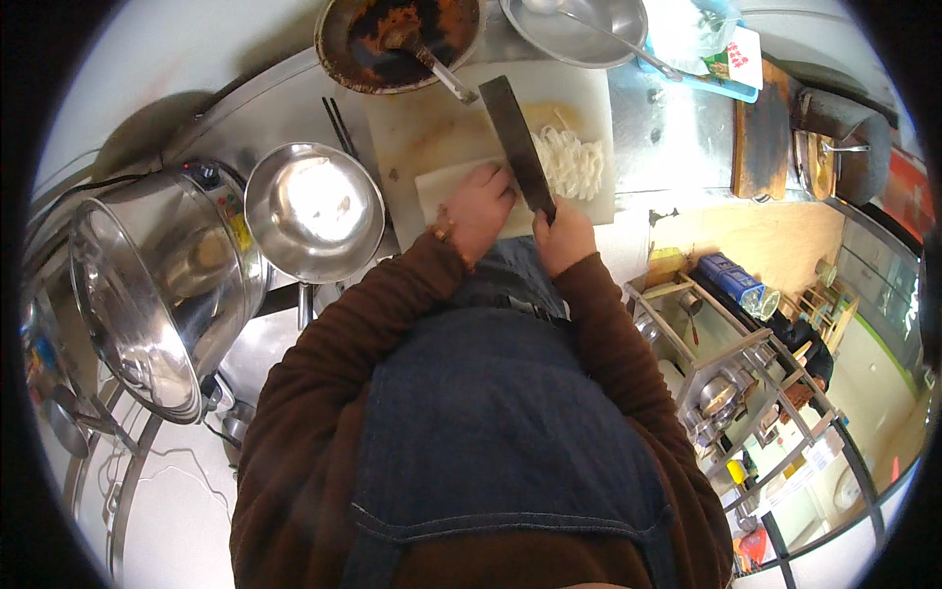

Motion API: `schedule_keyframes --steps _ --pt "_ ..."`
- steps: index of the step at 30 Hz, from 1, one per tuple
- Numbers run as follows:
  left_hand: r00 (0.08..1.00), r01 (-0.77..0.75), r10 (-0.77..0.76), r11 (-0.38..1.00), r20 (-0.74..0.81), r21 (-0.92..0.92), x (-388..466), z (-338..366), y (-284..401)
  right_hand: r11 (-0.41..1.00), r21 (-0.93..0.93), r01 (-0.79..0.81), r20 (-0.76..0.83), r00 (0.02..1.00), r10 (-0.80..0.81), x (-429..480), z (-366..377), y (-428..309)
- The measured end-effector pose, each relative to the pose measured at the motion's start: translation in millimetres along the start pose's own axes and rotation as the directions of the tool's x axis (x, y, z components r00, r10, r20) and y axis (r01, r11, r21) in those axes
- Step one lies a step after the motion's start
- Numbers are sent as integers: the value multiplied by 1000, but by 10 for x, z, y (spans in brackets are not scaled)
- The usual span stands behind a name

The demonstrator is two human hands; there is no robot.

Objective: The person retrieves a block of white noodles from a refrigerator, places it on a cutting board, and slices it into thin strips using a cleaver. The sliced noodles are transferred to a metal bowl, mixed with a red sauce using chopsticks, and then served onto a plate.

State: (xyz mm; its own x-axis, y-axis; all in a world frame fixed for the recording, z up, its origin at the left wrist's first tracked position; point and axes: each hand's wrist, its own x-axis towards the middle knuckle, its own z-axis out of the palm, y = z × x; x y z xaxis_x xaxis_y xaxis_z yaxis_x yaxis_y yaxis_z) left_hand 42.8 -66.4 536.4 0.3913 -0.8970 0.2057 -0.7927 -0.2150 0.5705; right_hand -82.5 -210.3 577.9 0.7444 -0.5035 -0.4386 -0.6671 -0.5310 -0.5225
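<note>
My right hand (565,237) is closed around the handle of a cleaver (515,140), whose broad dark blade points away from me over a white cutting board (434,110). My left hand (480,213) presses with curled fingers on a pale flat sheet of dough or similar food (438,188), close to the left side of the blade. To the right of the blade lies a pile of pale cut strips (572,163). Where the blade's edge meets the sheet cannot be made out.
A steel saucepan (315,202) and dark chopsticks (340,127) are left of the board. Behind it stand a bowl of dark red sauce (368,44) with a ladle and a steel bowl (581,37) with a spoon. A large steel pot (199,250) is far left, a wooden board (762,132) right.
</note>
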Motion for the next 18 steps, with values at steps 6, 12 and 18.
schedule_keyframes --steps 6,12,18 --pt "976 214 -201 959 -85 186 85 -11 6 999 -28 47 -152 987 -51 -39 -246 127" --pt "877 425 -474 845 85 325 410 103 -15 993 89 77 -205 977 -57 -189 -333 193" --pt "919 393 -385 900 -78 187 325 69 -29 976 207 75 -139 989 -46 -339 -347 134"
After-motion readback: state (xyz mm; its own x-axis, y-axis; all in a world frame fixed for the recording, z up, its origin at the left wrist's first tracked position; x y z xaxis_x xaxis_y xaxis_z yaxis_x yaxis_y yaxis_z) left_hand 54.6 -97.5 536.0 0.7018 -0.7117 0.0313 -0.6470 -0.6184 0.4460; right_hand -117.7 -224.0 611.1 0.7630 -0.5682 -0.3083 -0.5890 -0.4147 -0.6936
